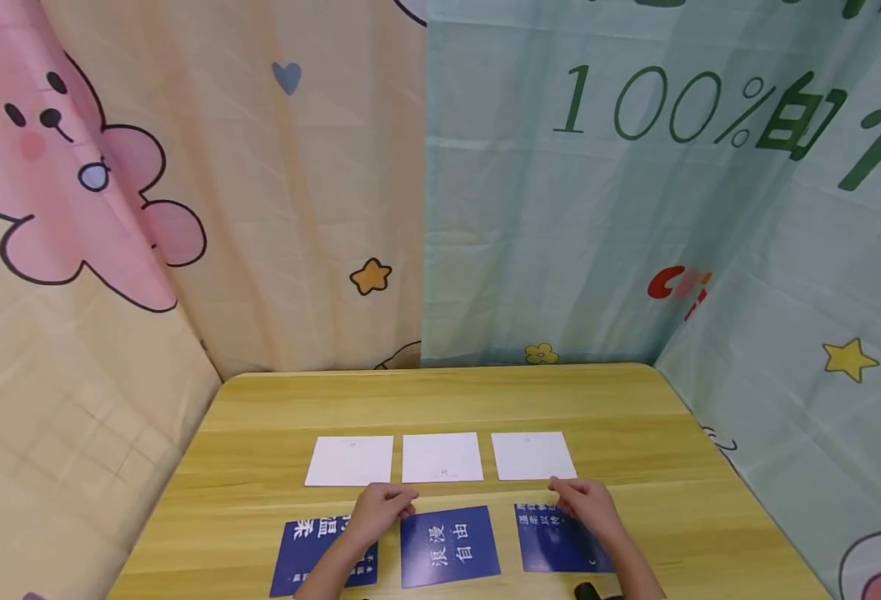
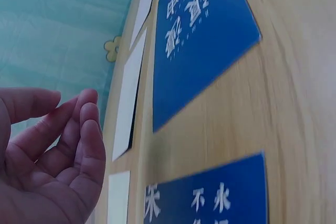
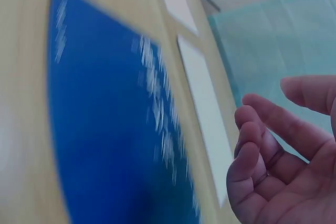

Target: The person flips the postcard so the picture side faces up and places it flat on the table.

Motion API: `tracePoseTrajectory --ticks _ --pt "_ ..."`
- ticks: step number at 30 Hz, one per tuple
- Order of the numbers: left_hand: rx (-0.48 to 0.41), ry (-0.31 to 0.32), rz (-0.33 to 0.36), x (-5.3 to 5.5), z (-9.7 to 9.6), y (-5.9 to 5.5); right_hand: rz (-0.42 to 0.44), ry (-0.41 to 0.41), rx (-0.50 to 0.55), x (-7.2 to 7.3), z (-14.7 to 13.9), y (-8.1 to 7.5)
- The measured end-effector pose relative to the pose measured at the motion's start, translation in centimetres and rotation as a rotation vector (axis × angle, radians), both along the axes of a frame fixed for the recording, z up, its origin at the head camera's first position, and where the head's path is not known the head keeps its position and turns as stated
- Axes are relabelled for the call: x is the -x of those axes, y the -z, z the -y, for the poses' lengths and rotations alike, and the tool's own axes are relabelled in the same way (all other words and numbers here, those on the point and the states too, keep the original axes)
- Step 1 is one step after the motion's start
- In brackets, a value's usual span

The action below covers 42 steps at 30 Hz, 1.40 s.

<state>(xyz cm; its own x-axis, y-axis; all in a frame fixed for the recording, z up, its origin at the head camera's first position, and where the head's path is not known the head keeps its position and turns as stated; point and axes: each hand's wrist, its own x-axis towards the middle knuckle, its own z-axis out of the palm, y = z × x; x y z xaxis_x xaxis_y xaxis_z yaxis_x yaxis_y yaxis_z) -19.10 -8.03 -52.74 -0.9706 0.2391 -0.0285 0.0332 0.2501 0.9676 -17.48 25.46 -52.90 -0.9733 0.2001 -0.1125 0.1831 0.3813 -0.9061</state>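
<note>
Two rows of cards lie flat on the table. In the head view the far row is a left white card (image 1: pixel 349 463), a middle white card (image 1: pixel 443 454) and a right white card (image 1: pixel 533 458). Nearer are a left blue card (image 1: pixel 294 557), a middle blue card (image 1: pixel 451 567) and a right blue card (image 1: pixel 556 552), all with white characters. My left hand (image 1: pixel 380 508) (image 2: pixel 58 166) is over the left blue card's upper right, its forearm hiding part of that card. Over the right blue card's upper right corner hovers my right hand (image 1: pixel 588 504) (image 3: pixel 286 156). Both have loosely bent fingers holding nothing.
The wooden table (image 1: pixel 440 400) has rounded far corners. Printed cloth curtains (image 1: pixel 320 208) hang behind it and along both sides. A small black object (image 1: pixel 586 591) shows at the near edge by the right forearm, mostly cut off by the frame.
</note>
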Motion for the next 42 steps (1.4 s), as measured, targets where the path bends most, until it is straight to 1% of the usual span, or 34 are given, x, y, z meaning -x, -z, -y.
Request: tracePoseTrajectory --ticks 2,4,7,9,11,13,15,18,19,21,22,24,25,26,27,29,30,31,33,36,39,42 --pt "0.006 -0.030 0.015 0.3 1.3 -0.1 -0.023 -0.033 0.022 0.9 1.9 -0.2" --pt "0.009 -0.068 0.012 0.7 2.4 -0.3 -0.044 -0.090 0.061 1.8 3.7 -0.3" --pt "0.007 -0.148 0.002 1.5 3.7 -0.7 -0.080 -0.195 0.108 2.9 6.3 -0.3" --pt "0.002 -0.201 -0.012 2.2 4.5 -1.1 -0.095 -0.249 0.134 3.6 8.0 -0.2" --pt "-0.006 -0.260 -0.006 2.8 5.4 -1.4 -0.111 -0.296 0.158 4.2 9.6 -0.1" --pt "0.004 -0.307 0.005 3.4 6.4 -1.7 -0.114 -0.338 0.187 4.8 11.2 0.0" --pt "0.021 -0.344 0.019 3.8 7.6 -1.9 -0.104 -0.369 0.210 5.0 12.8 -0.2" --pt "0.082 -0.378 0.041 4.2 9.5 -1.7 -0.091 -0.399 0.212 4.4 15.0 -1.6" --pt "0.102 -0.394 0.033 4.8 10.5 -0.4 -0.092 -0.400 0.207 4.0 15.7 -2.2" --pt "0.157 -0.422 0.031 6.3 12.5 2.4 -0.092 -0.400 0.197 4.2 16.7 -2.0" --pt "0.190 -0.433 0.025 6.9 13.4 3.6 -0.093 -0.398 0.184 4.4 17.1 -1.8" --pt "0.221 -0.465 0.025 7.4 14.6 4.4 -0.081 -0.387 0.174 5.3 17.8 -0.9" --pt "0.237 -0.477 0.020 7.6 15.0 4.6 -0.073 -0.387 0.171 5.9 18.1 -0.3" --pt "0.242 -0.481 0.032 7.1 14.9 3.4 -0.065 -0.388 0.165 6.5 18.4 0.4" --pt "0.246 -0.482 0.023 6.5 14.7 2.2 -0.057 -0.388 0.162 6.7 18.7 0.2" --pt "0.227 -0.488 0.032 5.6 14.3 -0.1 -0.044 -0.390 0.160 7.3 19.3 0.0" --pt "0.220 -0.497 0.035 5.5 14.3 -0.4 -0.041 -0.393 0.161 7.6 19.5 -0.1" --pt "0.215 -0.485 0.033 5.4 14.3 -0.7 -0.036 -0.395 0.160 7.9 19.8 -0.2" --pt "0.193 -0.488 0.039 5.4 14.5 -0.8 -0.019 -0.398 0.168 8.4 20.2 -0.5" --pt "0.173 -0.487 0.058 5.7 14.8 -0.4 0.014 -0.391 0.159 9.0 20.6 -0.7" --pt "0.173 -0.453 0.065 5.9 15.1 -0.1 0.043 -0.370 0.139 9.3 20.8 -0.7" --pt "0.165 -0.428 0.098 5.8 15.3 0.1 0.052 -0.363 0.126 9.2 21.1 -0.5"
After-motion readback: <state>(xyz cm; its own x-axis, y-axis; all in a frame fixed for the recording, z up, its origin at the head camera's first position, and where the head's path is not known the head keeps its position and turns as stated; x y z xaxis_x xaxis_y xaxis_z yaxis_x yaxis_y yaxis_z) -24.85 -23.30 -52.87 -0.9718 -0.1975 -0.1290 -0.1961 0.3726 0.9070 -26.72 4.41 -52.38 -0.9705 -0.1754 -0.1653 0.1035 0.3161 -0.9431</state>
